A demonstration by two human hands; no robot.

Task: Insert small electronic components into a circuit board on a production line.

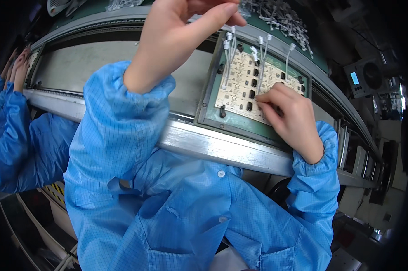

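Though cream overall, black-studded circuit board (243,86).

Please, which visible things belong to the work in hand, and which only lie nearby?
Work in hand:
cream rectangular circuit-board panel
green flat tray beneath
thin white plug-ended cables
tangled white cable heap, probably

Apparently just nearby:
grey boxy device with blue screen
crumpled clear plastic

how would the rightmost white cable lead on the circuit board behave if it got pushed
The white cable lead would probably bend easily, being so thin. It is likely light, with only a small plug at its free end.
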